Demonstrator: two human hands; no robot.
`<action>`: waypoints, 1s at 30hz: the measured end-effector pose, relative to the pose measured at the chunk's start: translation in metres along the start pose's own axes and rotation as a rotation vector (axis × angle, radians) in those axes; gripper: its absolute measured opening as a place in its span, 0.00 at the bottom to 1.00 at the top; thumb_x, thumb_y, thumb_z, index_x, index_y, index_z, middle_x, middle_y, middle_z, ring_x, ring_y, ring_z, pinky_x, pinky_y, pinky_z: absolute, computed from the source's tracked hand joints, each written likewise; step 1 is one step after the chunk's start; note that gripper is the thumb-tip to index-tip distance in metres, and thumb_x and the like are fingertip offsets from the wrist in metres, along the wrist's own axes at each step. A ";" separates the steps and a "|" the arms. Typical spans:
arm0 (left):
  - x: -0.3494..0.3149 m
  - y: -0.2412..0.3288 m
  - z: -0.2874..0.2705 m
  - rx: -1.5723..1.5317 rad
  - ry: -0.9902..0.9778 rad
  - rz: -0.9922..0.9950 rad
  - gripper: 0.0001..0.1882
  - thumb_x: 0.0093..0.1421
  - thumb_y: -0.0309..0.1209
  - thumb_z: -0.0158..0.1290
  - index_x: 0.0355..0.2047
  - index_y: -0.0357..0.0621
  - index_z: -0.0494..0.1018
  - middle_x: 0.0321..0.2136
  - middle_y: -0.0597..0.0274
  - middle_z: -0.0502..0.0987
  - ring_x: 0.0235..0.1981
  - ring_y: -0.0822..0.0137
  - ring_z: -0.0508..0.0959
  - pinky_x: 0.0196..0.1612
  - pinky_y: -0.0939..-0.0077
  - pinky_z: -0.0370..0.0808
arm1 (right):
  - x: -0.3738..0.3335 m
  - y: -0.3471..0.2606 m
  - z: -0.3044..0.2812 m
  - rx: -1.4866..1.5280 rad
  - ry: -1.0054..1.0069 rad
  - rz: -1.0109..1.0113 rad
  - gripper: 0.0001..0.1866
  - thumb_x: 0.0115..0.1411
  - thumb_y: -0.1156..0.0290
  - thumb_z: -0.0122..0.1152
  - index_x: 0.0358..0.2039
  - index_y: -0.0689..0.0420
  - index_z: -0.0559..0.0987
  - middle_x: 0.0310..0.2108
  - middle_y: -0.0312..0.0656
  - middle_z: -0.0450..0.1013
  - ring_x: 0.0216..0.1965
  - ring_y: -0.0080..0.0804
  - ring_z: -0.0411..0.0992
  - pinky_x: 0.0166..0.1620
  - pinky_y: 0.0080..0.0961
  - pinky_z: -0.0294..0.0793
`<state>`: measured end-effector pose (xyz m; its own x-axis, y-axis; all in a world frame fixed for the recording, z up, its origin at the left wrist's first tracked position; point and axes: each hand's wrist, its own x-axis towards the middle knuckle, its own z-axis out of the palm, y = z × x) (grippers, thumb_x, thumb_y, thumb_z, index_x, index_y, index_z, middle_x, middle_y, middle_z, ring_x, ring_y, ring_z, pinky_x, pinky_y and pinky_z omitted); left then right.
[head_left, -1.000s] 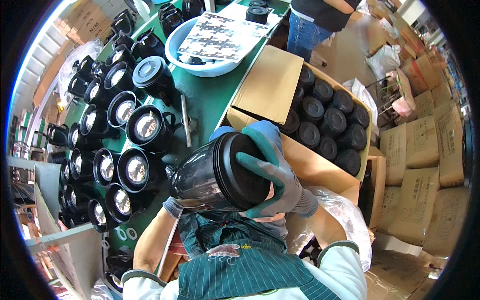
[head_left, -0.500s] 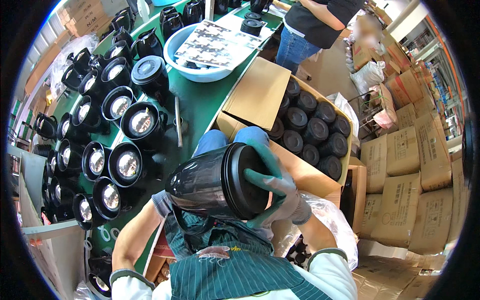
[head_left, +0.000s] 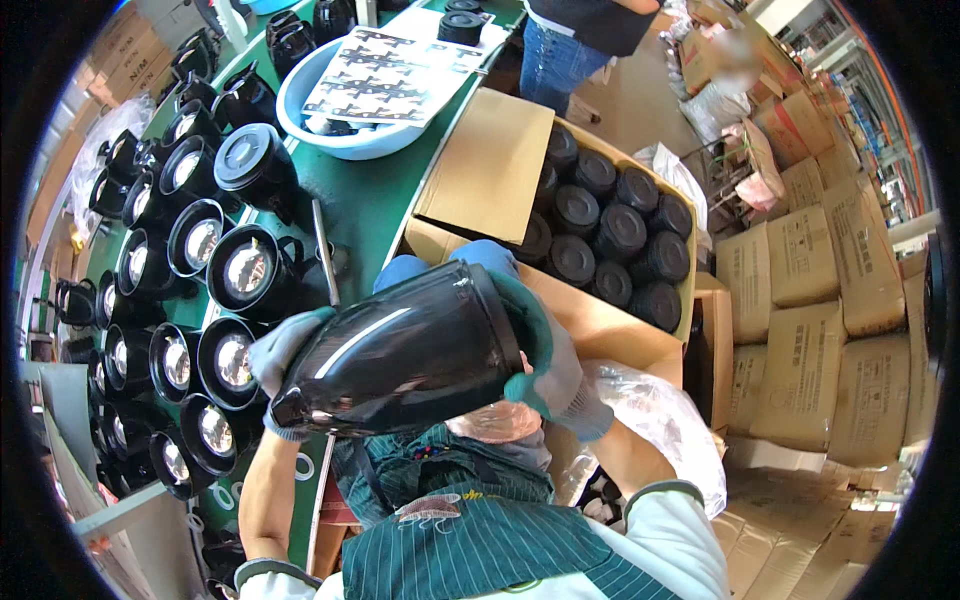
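Note:
A glossy black jug (head_left: 400, 355) lies on its side above my lap, its narrow spouted end to the left and its wide ringed end to the right. My left hand (head_left: 285, 350), in a grey knit glove, grips the narrow end. At the wide end my right hand (head_left: 555, 365), gloved in grey with green coating, presses its palm and fingers around the edge. The flat face of that end is hidden. Close to my left hand stand several open black jugs (head_left: 250, 268) with shiny silver insides, upright on the green table (head_left: 345, 195).
An open carton (head_left: 487, 165) holds several round black parts (head_left: 575, 210). On the table are a metal rod (head_left: 325, 252), a jug with a grey-blue lid (head_left: 250, 160) and a blue basin (head_left: 295, 100) under printed sheets (head_left: 385, 80). Stacked cartons (head_left: 795, 375) stand right; a person (head_left: 565, 55) is beyond.
The jug has turned, so its flat round end no longer shows and its spout does. My left hand has come into sight at the narrow end. The view has shifted slightly.

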<state>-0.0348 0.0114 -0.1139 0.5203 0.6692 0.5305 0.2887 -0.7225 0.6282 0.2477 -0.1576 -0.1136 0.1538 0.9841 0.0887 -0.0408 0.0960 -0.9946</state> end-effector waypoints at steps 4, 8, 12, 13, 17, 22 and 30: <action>0.023 -0.001 -0.021 0.313 -0.078 0.412 0.15 0.50 0.31 0.59 0.39 0.40 0.83 0.38 0.52 0.86 0.39 0.52 0.87 0.44 0.63 0.84 | 0.005 0.006 -0.010 -0.072 -0.036 0.100 0.55 0.57 0.40 0.70 0.74 0.56 0.57 0.72 0.54 0.58 0.75 0.47 0.54 0.74 0.42 0.52; 0.021 0.002 -0.014 0.146 -0.053 0.274 0.17 0.50 0.32 0.63 0.39 0.35 0.82 0.37 0.49 0.85 0.37 0.53 0.87 0.44 0.66 0.83 | 0.007 -0.015 -0.016 -0.251 -0.189 0.231 0.57 0.61 0.32 0.59 0.77 0.58 0.50 0.76 0.60 0.46 0.78 0.55 0.42 0.76 0.45 0.42; -0.010 -0.013 0.002 -0.306 -0.234 -0.307 0.20 0.59 0.33 0.66 0.46 0.31 0.80 0.41 0.57 0.84 0.42 0.67 0.83 0.51 0.71 0.79 | 0.007 -0.006 -0.012 -0.518 -0.144 -0.413 0.64 0.57 0.27 0.60 0.77 0.62 0.47 0.77 0.59 0.40 0.78 0.58 0.42 0.76 0.48 0.41; -0.025 -0.030 0.012 -0.415 -0.219 -0.438 0.22 0.57 0.35 0.67 0.47 0.32 0.80 0.42 0.57 0.84 0.43 0.68 0.82 0.52 0.72 0.79 | 0.012 -0.002 0.001 -0.448 -0.128 -0.559 0.66 0.55 0.26 0.60 0.77 0.62 0.47 0.77 0.59 0.41 0.77 0.58 0.42 0.76 0.48 0.40; -0.015 -0.012 0.002 -0.115 -0.093 -0.142 0.20 0.55 0.30 0.67 0.46 0.33 0.81 0.43 0.52 0.84 0.43 0.62 0.84 0.49 0.69 0.81 | 0.001 0.002 0.023 0.315 0.018 -0.021 0.48 0.69 0.47 0.55 0.77 0.61 0.47 0.78 0.50 0.45 0.77 0.42 0.47 0.76 0.36 0.45; 0.020 0.006 -0.029 0.224 -0.071 0.385 0.13 0.60 0.25 0.61 0.45 0.33 0.80 0.41 0.49 0.85 0.42 0.53 0.86 0.49 0.65 0.82 | -0.005 0.156 -0.003 0.053 -0.052 0.059 0.34 0.78 0.67 0.44 0.77 0.59 0.46 0.78 0.39 0.48 0.75 0.24 0.49 0.74 0.24 0.50; -0.021 -0.012 0.000 -0.570 -0.030 -0.458 0.19 0.57 0.34 0.66 0.44 0.33 0.81 0.41 0.57 0.84 0.42 0.67 0.83 0.49 0.72 0.80 | 0.025 -0.015 0.030 -0.149 -0.113 -0.435 0.56 0.65 0.28 0.45 0.77 0.60 0.48 0.76 0.58 0.45 0.76 0.55 0.48 0.75 0.46 0.47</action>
<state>-0.0493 0.0058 -0.1322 0.4717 0.8716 0.1333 0.0237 -0.1636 0.9862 0.2222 -0.1296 -0.0945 0.0166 0.8680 0.4963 0.1470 0.4888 -0.8599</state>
